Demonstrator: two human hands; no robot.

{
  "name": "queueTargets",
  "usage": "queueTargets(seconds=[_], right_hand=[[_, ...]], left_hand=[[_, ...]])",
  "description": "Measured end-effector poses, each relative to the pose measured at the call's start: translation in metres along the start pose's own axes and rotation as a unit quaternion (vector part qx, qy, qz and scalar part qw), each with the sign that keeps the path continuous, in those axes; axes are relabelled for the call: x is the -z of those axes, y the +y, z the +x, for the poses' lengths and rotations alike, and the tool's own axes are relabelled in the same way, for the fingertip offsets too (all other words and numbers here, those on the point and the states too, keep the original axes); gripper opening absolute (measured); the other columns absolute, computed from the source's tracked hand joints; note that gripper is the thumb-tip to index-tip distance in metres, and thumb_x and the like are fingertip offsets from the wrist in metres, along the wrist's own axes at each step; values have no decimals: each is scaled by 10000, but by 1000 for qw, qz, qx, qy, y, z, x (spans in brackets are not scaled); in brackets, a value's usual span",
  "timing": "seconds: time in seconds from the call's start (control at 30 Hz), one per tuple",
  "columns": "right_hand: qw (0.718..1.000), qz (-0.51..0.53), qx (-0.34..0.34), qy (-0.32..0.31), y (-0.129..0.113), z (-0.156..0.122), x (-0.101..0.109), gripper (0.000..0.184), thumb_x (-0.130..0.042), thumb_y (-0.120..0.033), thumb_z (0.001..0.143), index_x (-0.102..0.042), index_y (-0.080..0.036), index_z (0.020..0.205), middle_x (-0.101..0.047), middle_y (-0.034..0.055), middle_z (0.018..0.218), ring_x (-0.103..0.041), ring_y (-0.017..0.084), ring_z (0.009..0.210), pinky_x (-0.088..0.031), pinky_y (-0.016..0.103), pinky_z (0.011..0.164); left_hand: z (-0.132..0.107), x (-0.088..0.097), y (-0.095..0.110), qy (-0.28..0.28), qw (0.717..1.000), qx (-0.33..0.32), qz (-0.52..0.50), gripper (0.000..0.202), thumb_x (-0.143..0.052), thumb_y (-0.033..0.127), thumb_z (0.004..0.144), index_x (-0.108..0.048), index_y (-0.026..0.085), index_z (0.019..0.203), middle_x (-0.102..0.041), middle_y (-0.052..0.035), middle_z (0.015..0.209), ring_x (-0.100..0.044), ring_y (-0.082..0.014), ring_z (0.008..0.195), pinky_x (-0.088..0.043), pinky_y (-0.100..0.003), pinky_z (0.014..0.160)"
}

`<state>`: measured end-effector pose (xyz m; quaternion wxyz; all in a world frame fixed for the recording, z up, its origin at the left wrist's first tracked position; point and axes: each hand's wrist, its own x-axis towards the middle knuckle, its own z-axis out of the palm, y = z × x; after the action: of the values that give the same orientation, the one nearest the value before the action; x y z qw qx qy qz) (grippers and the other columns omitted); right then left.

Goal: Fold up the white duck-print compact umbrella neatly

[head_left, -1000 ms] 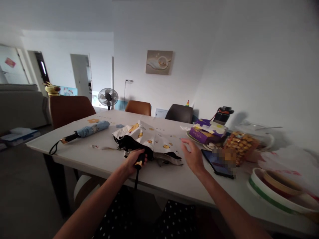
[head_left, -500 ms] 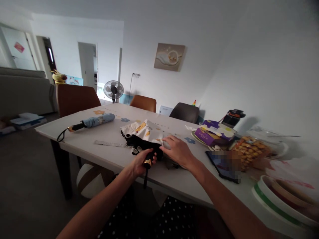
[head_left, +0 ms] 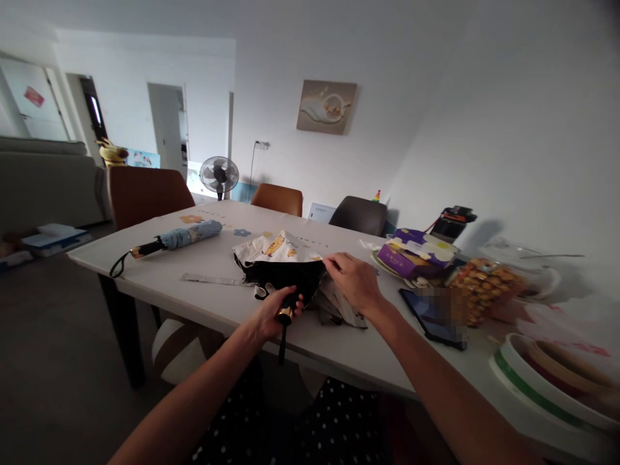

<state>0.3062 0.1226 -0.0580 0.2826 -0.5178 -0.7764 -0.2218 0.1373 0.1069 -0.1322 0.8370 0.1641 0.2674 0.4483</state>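
A loosely collapsed umbrella (head_left: 281, 258), white with yellow prints outside and black inside, lies on the white table (head_left: 194, 297) in front of me. My left hand (head_left: 274, 311) is closed round its black handle with a gold ring at the table's near edge; the wrist strap hangs below. My right hand (head_left: 353, 279) pinches an edge of the canopy fabric and lifts it, so the black lining shows. A second umbrella (head_left: 179, 237), light blue and rolled tight, lies at the table's far left.
A phone (head_left: 429, 315) lies right of my right hand. Behind it are a purple box (head_left: 411, 253) on a plate, a bag of snacks (head_left: 484, 284) and a dark bottle (head_left: 453, 223). Stacked bowls (head_left: 547, 378) sit at the right. Chairs (head_left: 145, 194) ring the table.
My right hand came in from open air on the right, landed on the canopy, then gripped a fabric edge and raised it. The left hand stayed on the handle.
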Motion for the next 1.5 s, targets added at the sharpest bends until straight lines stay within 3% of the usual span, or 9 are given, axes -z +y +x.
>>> queueTargets(seconds=[0.4, 0.6, 0.73, 0.83, 0.93, 1.03, 1.1, 1.3, 1.5], right_hand=[[997, 50, -50, -20, 3, -4, 2, 245, -454, -336, 873, -671, -226, 845, -707, 25, 850, -646, 188, 764, -403, 257, 631], [988, 135, -67, -16, -4, -1, -1, 214, -490, -349, 856, -669, -233, 856, -704, 12, 867, -643, 183, 802, -430, 263, 685], [988, 141, -11, -64, -16, -6, -11, 179, -518, -332, 851, -666, -235, 832, -691, 3, 887, -627, 165, 837, -424, 256, 729], [982, 137, 56, -113, -21, -12, -20, 285, -445, -323, 901, -656, -202, 753, -680, 23, 838, -615, 160, 829, -408, 262, 772], [981, 144, 40, -127, -21, -14, -24, 317, -354, -285, 942, -652, -186, 895, -682, 33, 824, -617, 163, 816, -403, 271, 792], [982, 135, -10, -130, -19, -14, -25, 305, -369, -238, 925, -568, -167, 1146, -689, 48, 873, -623, 179, 840, -413, 275, 779], [981, 134, -11, -140, -19, -14, -26, 323, -396, -184, 896, -547, -154, 1180, -688, 55, 889, -622, 182, 859, -415, 274, 790], [976, 163, 19, -143, -19, -19, -33, 250, -466, -97, 817, -639, -152, 988, -666, 80, 989, -594, 183, 953, -415, 276, 844], [966, 221, -24, -130, -14, -23, -35, 227, -452, -132, 842, -621, -154, 992, -661, 80, 980, -607, 172, 909, -441, 282, 808]], left_hand=[[-4, -4, 2, 18, 1000, 20, 7, 128, -467, 192, 879, -479, 123, 772, -515, -11, 620, -470, -48, 426, -382, -140, 378], [7, -4, -5, 46, 996, -44, 68, 98, -535, 199, 838, -531, 112, 792, -603, -53, 638, -575, -119, 486, -479, -221, 474], [16, -8, -6, 37, 993, -44, 104, 99, -527, 175, 826, -590, 102, 847, -637, -59, 666, -610, -145, 522, -486, -243, 481], [18, -8, -4, 21, 992, -49, 115, 107, -531, 149, 807, -611, 81, 792, -631, -64, 638, -598, -133, 515, -466, -218, 458], [16, -7, -3, 12, 991, -32, 132, 95, -532, 107, 780, -616, 65, 764, -633, -85, 625, -587, -129, 499, -459, -210, 458], [13, -7, -3, 0, 989, -44, 141, 80, -553, 105, 765, -623, 75, 791, -637, -77, 629, -589, -132, 501, -461, -213, 456], [13, -6, -5, -14, 989, -59, 136, 70, -576, 136, 766, -621, 85, 785, -631, -64, 625, -597, -134, 518, -471, -215, 467], [25, 3, -11, -47, 981, -94, 162, 186, -619, 263, 778, -617, 78, 792, -623, -68, 612, -580, -124, 490, -459, -213, 461], [26, 5, -14, -9, 972, -106, 208, 124, -568, 210, 782, -587, 91, 753, -618, -74, 578, -569, -128, 454, -424, -212, 434]])
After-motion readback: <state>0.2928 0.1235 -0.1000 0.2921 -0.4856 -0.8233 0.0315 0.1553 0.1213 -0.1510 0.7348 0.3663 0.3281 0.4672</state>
